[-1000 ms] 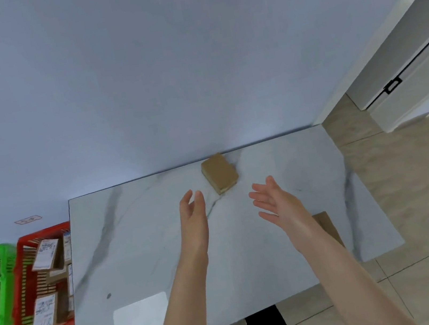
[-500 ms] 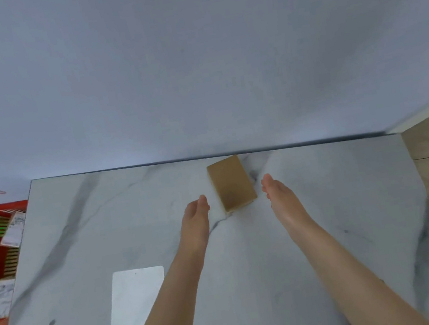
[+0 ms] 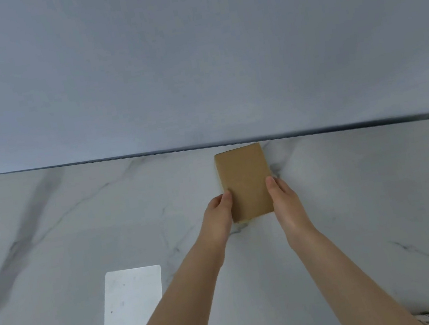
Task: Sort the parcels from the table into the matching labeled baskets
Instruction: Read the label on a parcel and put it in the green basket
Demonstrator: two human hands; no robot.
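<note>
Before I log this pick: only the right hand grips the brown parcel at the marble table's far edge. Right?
Not quite. The head view shows both hands gripping it: the left hand and the right hand hold the brown parcel by its opposite long sides, at the far edge of the marble table.

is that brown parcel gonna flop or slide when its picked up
Probably stiff: the brown parcel shows flat faces and straight edges. Likely not slippery: matte cardboard, with the left hand and right hand gripping opposite sides. Boxy and flat, it shouldn't roll.
</note>
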